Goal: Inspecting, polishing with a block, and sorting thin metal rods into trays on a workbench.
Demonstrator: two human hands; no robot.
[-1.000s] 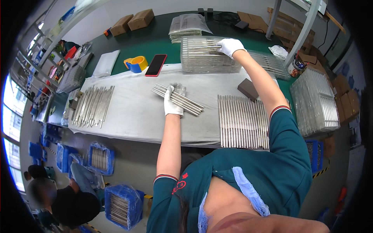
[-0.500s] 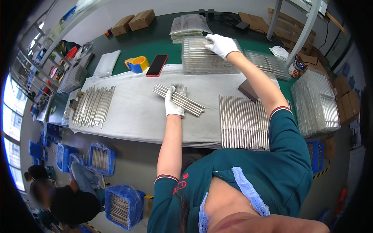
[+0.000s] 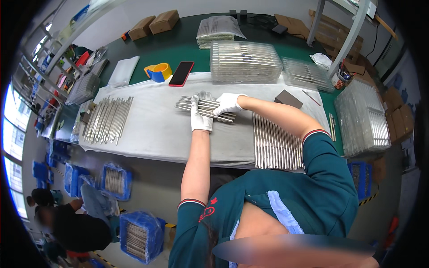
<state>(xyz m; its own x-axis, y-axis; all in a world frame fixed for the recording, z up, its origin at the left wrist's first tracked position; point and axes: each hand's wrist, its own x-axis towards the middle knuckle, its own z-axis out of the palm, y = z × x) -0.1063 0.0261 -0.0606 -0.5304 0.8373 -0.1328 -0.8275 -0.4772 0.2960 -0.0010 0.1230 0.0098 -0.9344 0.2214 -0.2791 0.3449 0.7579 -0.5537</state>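
- Gripped in the gloved left hand (image 3: pixel 201 118), thumb across the top, is a bundle of metal rods (image 3: pixel 207 107), slightly tilted, above the middle of the white cloth (image 3: pixel 156 129).
- At the bundle's right part, the gloved right hand (image 3: pixel 229 103) touches the rods, fingers bent; I cannot tell whether it is closed on any.
- Toward the cloth's near right corner lies a neat row of rods (image 3: pixel 275 145), partly under the right forearm, with a dark block (image 3: pixel 288 99) just beyond it.
- Near the cloth's left edge, a looser group of rods (image 3: pixel 108 119) lies side by side.
- Along the cloth's far edge are a yellow and blue tape dispenser (image 3: pixel 158 72), a red-edged phone (image 3: pixel 181 73) and a stack of clear trays (image 3: pixel 246 62) filled with rods.
- Farther back on the green surface (image 3: pixel 187 49), near its far edge, stand two cardboard boxes (image 3: pixel 164 22) and a plastic-covered stack (image 3: pixel 219 31).
- Beyond the surface's right edge rises a taller wrapped stack (image 3: pixel 362 116).
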